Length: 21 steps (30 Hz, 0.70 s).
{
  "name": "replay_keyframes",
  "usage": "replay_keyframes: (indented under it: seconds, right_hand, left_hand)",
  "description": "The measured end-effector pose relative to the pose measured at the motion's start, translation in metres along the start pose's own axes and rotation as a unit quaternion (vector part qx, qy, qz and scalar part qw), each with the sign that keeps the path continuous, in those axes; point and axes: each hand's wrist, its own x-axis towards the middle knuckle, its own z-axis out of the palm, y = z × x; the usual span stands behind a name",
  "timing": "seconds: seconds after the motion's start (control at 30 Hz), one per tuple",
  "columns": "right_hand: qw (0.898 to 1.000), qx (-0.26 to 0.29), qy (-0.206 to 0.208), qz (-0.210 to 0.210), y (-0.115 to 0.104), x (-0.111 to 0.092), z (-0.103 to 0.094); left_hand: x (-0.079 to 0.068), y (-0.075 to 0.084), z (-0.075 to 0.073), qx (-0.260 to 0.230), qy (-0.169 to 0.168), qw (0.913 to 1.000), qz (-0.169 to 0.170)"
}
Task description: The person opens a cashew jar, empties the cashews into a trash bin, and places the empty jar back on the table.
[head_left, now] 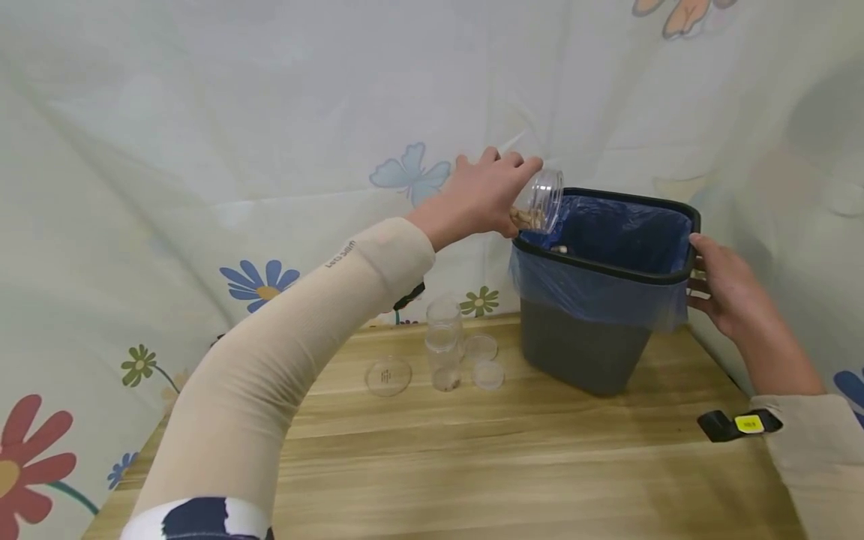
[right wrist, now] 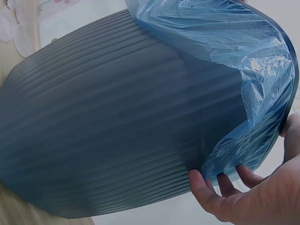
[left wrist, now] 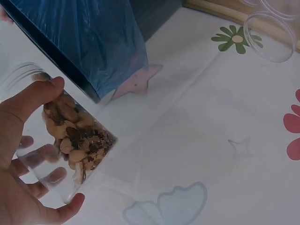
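My left hand [head_left: 482, 191] grips a clear plastic jar [head_left: 548, 199], tipped on its side with its mouth toward the trash bin [head_left: 580, 352]. Tan, nut-like pieces and dark crumbs [left wrist: 77, 136] lie inside the jar in the left wrist view. A blue liner bag [head_left: 628, 225] covers the inside of the grey bin and folds over its black rim. At the bin's right side, my right hand [head_left: 732, 289] holds the rim, with the thumb at the edge and the fingers against the outer side and liner [right wrist: 234, 145]. A small pale piece [head_left: 559, 249] shows just inside the rim.
Clear containers [head_left: 443, 337] stand on the wooden table [head_left: 472, 465] left of the bin. Around them lie a large clear lid [head_left: 388, 375] and two smaller round lids [head_left: 488, 374]. A flower-and-butterfly patterned sheet [head_left: 304, 112] hangs behind and beside the table.
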Motion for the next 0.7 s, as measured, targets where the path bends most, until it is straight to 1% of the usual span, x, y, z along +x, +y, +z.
replay_keyframes:
  seconds: [0.17,0.37,0.7]
  right_hand:
    - [1.000,-0.010,0.004,0.002,0.0010,0.0000,0.0003]
    - [1.000,-0.014,0.004,0.003,0.0008,0.0005,0.0007]
    - [0.999,-0.034,0.005,0.009,0.0008,0.0017,0.0019]
  left_hand:
    - [0.0023,0.0010,0.0018,0.003,-0.001,1.0000,-0.003]
    - [0.0044,0.0016,0.0028,0.022,-0.003,0.9997,-0.005]
    - [0.0060,0.0044,-0.0010,0.054,0.007,0.9985,0.004]
